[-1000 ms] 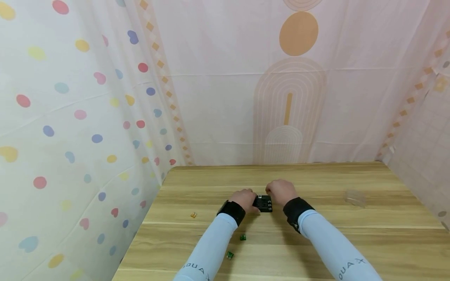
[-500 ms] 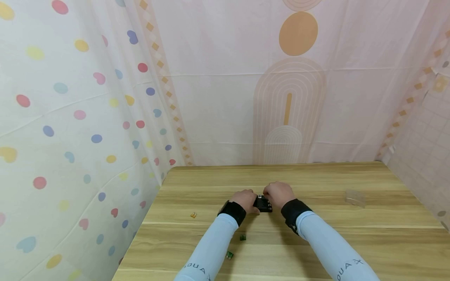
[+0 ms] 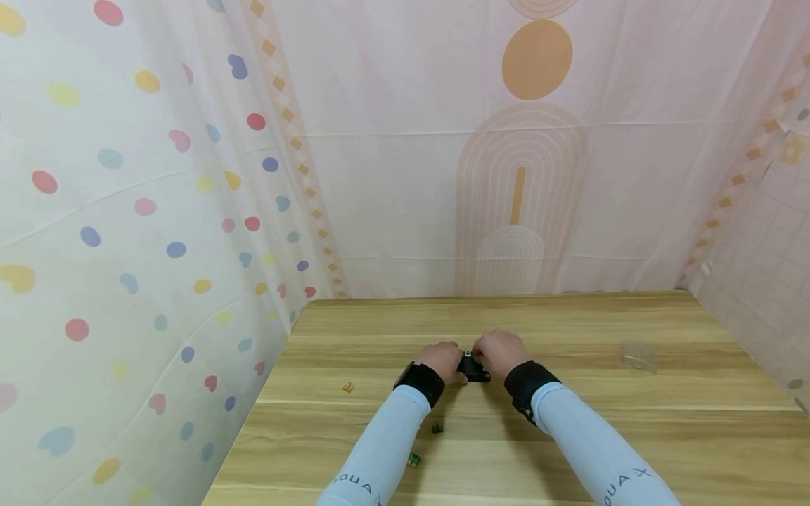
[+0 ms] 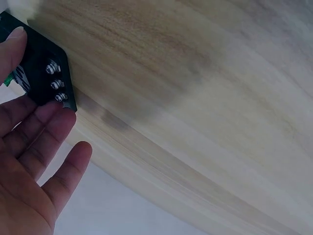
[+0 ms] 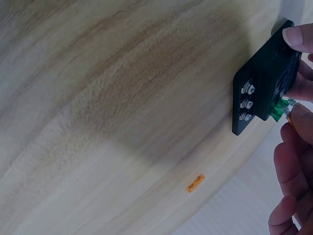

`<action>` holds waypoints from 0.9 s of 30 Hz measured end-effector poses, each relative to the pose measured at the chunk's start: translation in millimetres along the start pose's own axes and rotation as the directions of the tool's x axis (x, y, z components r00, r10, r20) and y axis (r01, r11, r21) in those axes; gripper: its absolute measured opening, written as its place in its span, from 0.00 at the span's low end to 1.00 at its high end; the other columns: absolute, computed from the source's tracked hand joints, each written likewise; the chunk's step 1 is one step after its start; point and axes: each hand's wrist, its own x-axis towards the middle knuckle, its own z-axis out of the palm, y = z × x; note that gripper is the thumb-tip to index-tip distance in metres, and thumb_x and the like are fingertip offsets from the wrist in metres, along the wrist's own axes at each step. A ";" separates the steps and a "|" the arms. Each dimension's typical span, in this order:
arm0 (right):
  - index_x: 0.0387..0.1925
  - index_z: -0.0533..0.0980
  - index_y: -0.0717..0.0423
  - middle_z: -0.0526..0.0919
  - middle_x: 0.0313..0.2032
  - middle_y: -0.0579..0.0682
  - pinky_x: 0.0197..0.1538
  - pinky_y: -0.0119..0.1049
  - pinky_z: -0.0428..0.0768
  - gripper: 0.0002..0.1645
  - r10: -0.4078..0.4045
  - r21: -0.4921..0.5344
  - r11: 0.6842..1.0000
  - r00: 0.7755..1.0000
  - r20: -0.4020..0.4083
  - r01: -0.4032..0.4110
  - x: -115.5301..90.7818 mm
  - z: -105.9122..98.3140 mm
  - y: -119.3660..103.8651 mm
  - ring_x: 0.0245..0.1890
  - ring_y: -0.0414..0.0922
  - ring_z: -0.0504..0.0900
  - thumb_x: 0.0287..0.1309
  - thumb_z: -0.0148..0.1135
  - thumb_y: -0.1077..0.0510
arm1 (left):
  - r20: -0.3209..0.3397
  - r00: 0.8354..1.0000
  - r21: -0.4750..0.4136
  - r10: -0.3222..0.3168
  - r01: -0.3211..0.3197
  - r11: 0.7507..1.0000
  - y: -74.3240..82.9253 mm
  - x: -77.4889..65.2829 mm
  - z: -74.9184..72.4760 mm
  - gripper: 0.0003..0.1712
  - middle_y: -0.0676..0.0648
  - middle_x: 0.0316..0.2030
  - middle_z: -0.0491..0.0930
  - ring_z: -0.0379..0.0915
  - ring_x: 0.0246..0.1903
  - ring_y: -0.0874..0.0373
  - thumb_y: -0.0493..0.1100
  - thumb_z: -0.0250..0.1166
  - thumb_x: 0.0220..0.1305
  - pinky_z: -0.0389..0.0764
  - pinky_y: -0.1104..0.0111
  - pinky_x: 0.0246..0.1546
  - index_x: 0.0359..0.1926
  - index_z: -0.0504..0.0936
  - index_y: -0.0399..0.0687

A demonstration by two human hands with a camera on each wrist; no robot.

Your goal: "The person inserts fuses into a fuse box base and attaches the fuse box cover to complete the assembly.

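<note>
Above the middle of the table, my left hand [image 3: 442, 360] grips a black fuse block [image 3: 473, 368] between thumb and fingers. Silver screw terminals [image 5: 247, 104] stand in a row along one edge of the block. My right hand [image 3: 501, 353] is at the block's right side in the head view, thumb and fingertips pinching a small orange blade fuse [image 5: 291, 121]. The fingertips hide most of that fuse. Right at the block's edge, beside those fingertips, shows a green blade fuse [image 5: 279, 109].
On the wooden table [image 3: 569, 450] lie two green blade fuses, one nearer the block [image 3: 437, 427] and one by the left forearm [image 3: 414, 459]. An orange blade fuse [image 3: 349, 387] lies left of the left hand. A clear plastic cover [image 3: 639, 356] sits at the right.
My right hand has moved a little left and nearer, in over the block's right part. My left hand and the block have hardly moved.
</note>
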 end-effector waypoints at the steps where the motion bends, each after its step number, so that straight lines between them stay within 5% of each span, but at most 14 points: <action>1: 0.25 0.86 0.49 0.83 0.24 0.41 0.30 0.37 0.78 0.05 0.000 0.003 1.000 1.000 0.001 0.000 0.2 0.4 -0.3 0.24 0.39 0.76 0.53 0.74 0.62 | -0.004 1.000 -0.001 0.000 0.000 1.000 0.1 -0.3 0.1 0.20 0.54 0.30 0.78 0.77 0.31 0.60 0.60 0.76 0.51 0.80 0.67 0.33 0.35 0.87 0.52; 27: 0.19 0.81 0.48 0.78 0.19 0.40 0.29 0.36 0.75 0.13 0.002 -0.029 1.000 1.000 0.011 -0.002 0.6 12.0 -5.9 0.20 0.38 0.71 0.56 0.71 0.61 | 0.012 1.000 0.003 0.000 0.000 1.000 4.7 -8.0 -13.5 0.17 0.54 0.30 0.78 0.78 0.32 0.61 0.58 0.76 0.53 0.80 0.69 0.34 0.35 0.87 0.52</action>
